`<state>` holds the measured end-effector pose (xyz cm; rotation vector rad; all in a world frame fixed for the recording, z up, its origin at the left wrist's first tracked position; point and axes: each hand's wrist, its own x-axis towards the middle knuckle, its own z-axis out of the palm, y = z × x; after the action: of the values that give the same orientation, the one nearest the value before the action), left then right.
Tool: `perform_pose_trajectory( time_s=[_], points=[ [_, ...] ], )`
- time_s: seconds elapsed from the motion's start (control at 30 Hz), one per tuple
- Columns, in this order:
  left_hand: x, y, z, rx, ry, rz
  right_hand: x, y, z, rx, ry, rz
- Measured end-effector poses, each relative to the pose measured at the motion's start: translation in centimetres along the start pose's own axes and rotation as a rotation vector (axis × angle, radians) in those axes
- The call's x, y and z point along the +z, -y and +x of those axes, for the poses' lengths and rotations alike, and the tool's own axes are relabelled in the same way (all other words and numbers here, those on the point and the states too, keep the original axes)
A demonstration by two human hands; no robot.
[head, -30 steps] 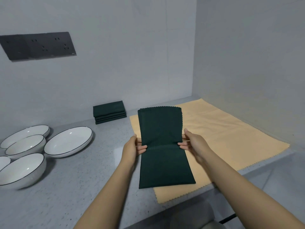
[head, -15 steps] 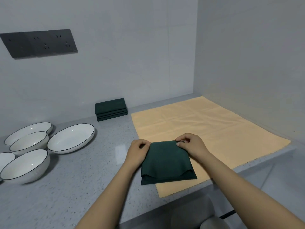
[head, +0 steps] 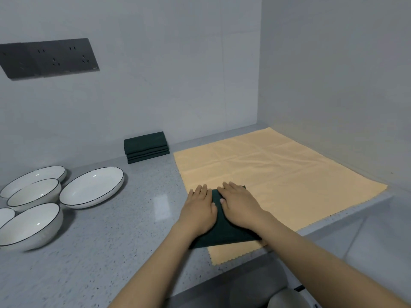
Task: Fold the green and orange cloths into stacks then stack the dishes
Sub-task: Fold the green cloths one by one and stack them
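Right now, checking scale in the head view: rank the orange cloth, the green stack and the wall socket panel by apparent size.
1. orange cloth
2. socket panel
3. green stack
The stack is plainly smallest.

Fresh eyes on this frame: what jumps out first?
Both hands, left hand and right hand, press flat on a folded green cloth at the counter's front edge. It lies on the near-left corner of a spread orange cloth. White dishes sit unstacked at left.

Both hands cover most of the folded green cloth (head: 224, 235) (a bowl (head: 5, 215) is cut by the left edge).
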<state>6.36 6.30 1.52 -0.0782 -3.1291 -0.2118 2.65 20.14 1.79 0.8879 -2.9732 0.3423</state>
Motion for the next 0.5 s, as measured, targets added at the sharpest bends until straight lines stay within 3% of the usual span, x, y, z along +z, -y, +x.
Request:
perform_pose_trajectory(
  time_s=[0.5],
  points=[
    [2.4,0.6,-0.7,-0.116,0.042,-0.080,2.3,-2.0,-1.4,0.194,0.070,-0.034]
  ],
)
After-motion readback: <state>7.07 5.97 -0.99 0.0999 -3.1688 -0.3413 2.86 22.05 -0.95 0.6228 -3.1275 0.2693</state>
